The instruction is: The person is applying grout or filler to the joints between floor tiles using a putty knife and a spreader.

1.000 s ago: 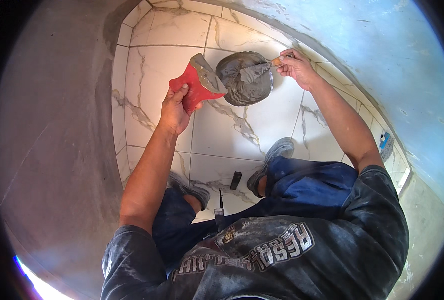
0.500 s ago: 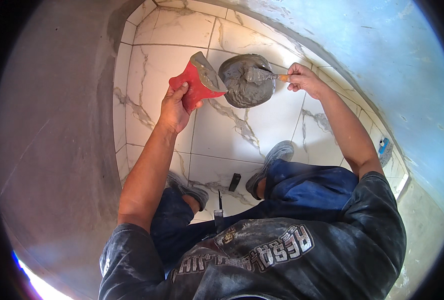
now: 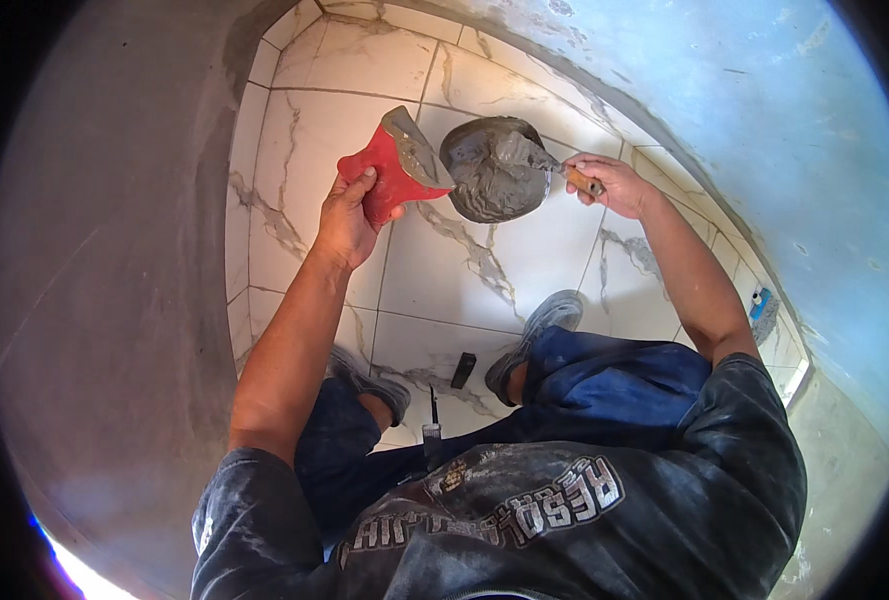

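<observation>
Right-hand grip [image 3: 612, 186] wrapped round a wooden-handled trowel [image 3: 580, 180]; left hand [image 3: 347, 220] holding a red spreader [image 3: 392, 178].
Trowel meets grey paste [image 3: 486, 190] just beside the spreader; likely scooping, next calling for a level lift.

Small room interior, apparently a building or finishing site. Evidence: bare grey wall [image 3: 114, 220], left; pale, blotched wall [image 3: 764, 120], right; marble-patterned floor tiles [image 3: 414, 290], with tiled skirting [image 3: 237, 240]; round tub [image 3: 546, 190] of wet grey paste [image 3: 479, 180]; paste-smeared putty knife [image 3: 582, 180]; dust-whitened shirt [image 3: 684, 450] and shoes [image 3: 554, 312]. Building type: cannot be told.
</observation>
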Available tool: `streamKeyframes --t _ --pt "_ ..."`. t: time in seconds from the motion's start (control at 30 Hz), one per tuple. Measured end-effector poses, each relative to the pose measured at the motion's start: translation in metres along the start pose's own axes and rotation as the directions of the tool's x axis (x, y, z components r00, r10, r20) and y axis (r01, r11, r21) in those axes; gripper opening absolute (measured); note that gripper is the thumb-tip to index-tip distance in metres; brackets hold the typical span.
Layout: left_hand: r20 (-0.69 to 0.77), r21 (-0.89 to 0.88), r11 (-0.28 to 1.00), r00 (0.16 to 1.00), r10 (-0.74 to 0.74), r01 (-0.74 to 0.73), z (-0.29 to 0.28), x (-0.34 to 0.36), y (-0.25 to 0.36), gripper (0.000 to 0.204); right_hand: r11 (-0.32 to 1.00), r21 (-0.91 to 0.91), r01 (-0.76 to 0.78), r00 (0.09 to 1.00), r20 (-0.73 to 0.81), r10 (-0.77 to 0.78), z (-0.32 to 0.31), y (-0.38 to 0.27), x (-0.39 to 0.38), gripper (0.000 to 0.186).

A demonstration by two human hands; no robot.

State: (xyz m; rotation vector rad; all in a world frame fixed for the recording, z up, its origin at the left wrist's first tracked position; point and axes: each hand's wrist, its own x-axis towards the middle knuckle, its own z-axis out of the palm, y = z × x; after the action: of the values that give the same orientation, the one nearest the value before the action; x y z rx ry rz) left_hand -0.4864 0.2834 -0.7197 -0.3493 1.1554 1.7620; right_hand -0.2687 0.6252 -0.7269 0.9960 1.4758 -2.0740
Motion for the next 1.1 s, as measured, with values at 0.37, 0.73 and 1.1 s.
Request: streamKeyframes --t 0.37,0.73,1.1 --pt "0.13 0.087 0.996 0.991 -0.043 0.032 -0.005 -0.001 0.042 0.021 0.987 0.135 -0.082 0.994 0.086 0.071 0.016 0.002 -0.013 0.038" --pt "0.287 0.158 0.98 0.944 -0.164 0.122 0.014 0.019 0.108 0.026 0.957 0.287 -0.046 0.999 -0.004 0.049 0.053 0.026 -0.032 0.023" --pt "0.271 -0.07 0.996 0.959 0.08 -0.064 -0.053 0.006 0.142 0.028 0.769 0.564 0.301 0.945 -0.286 -0.16 0.23 -0.013 0.028 0.042"
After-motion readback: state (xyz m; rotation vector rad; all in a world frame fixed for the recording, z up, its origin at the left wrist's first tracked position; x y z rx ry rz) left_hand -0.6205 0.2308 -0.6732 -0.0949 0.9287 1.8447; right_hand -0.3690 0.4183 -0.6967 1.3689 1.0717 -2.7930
